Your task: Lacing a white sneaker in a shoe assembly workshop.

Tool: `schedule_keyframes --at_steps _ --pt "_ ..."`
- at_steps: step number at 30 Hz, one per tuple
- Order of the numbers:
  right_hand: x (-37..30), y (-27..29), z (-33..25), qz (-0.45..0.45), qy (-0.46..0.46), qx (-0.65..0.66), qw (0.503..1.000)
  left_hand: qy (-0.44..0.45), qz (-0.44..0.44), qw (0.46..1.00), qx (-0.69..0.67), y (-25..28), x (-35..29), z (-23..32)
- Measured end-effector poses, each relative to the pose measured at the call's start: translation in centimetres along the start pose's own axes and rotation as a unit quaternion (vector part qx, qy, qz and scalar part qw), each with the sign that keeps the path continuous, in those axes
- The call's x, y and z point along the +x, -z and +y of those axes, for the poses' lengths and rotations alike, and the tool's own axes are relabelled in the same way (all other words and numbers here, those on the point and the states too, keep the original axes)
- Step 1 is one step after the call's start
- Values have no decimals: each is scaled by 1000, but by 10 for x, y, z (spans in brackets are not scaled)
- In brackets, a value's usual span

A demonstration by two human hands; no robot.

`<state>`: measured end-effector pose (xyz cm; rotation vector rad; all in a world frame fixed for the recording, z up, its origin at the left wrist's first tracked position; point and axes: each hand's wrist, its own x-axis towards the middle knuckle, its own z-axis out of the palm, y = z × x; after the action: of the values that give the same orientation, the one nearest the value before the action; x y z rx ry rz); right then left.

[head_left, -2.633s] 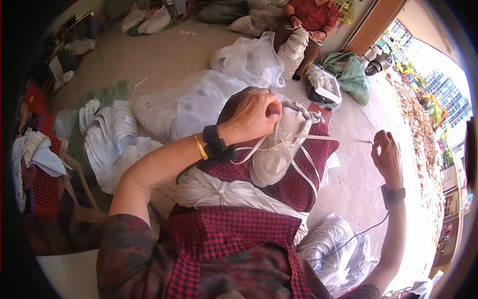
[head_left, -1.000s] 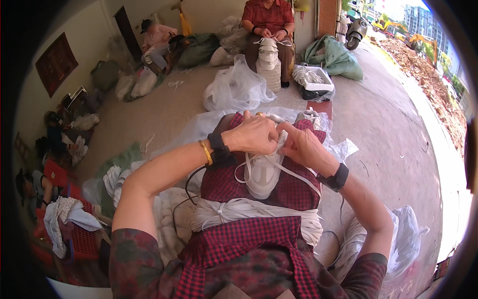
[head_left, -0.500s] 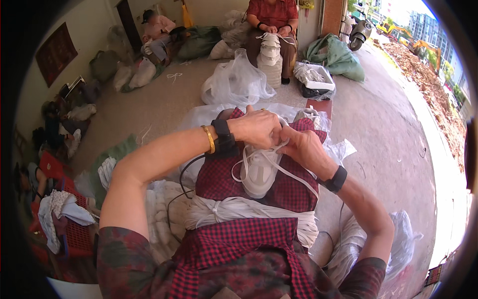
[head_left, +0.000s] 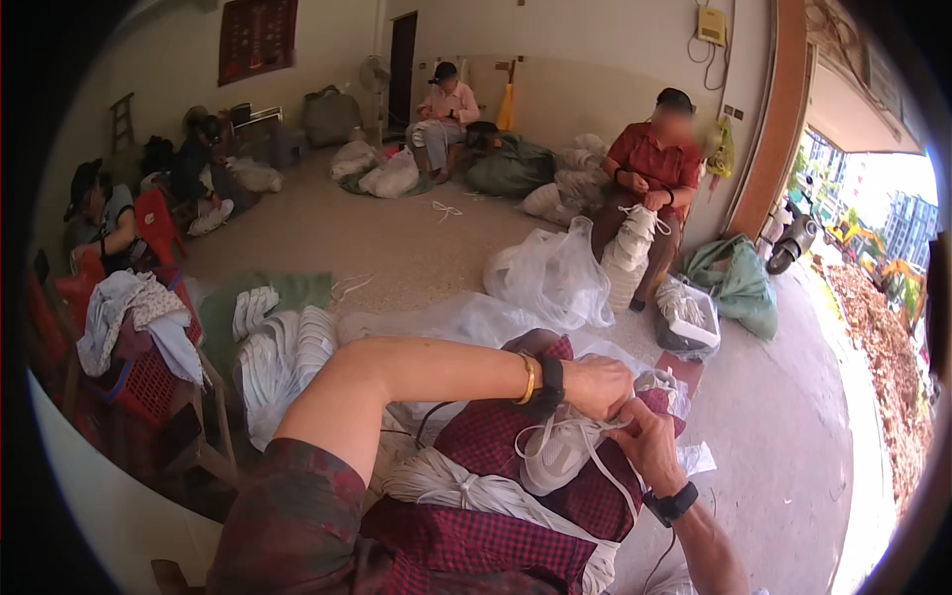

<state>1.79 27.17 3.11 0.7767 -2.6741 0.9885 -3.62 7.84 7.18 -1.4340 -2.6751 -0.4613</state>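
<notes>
The shoe [head_left: 553,461] is still lying on the checked lap [head_left: 476,431], toe pointing near, just beyond the lace bundle [head_left: 466,486]. The right hand [head_left: 650,446], which was stretching out to the right earlier, is now pinching a lace [head_left: 613,481] above the shoe, just beside the left hand [head_left: 598,387]. That one is curling over the shoe's far part; I cannot tell what its fingertips are gripping. The view is now taking in more far wall [head_left: 565,40], and the co-worker [head_left: 659,159] in red is still sitting behind a white stack [head_left: 627,260].
</notes>
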Motion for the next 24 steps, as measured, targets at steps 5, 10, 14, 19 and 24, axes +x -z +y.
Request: schedule_keyframes --at_steps 5,10,14,19,24 --pt "-7 -3 -3 32 29 41 998 8 -37 999 10 1 2 12" --pt "13 2 -5 -7 8 -5 1000 -19 -3 999 -41 12 1 -16" --pt "23 15 -16 -43 66 47 996 173 6 984 50 116 -36 -83" --pt "41 45 -42 -54 -24 -1 998 222 -56 973 -39 147 -62 -76" --pt "74 11 -69 0 107 127 986 230 -67 969 -55 149 -68 -53"
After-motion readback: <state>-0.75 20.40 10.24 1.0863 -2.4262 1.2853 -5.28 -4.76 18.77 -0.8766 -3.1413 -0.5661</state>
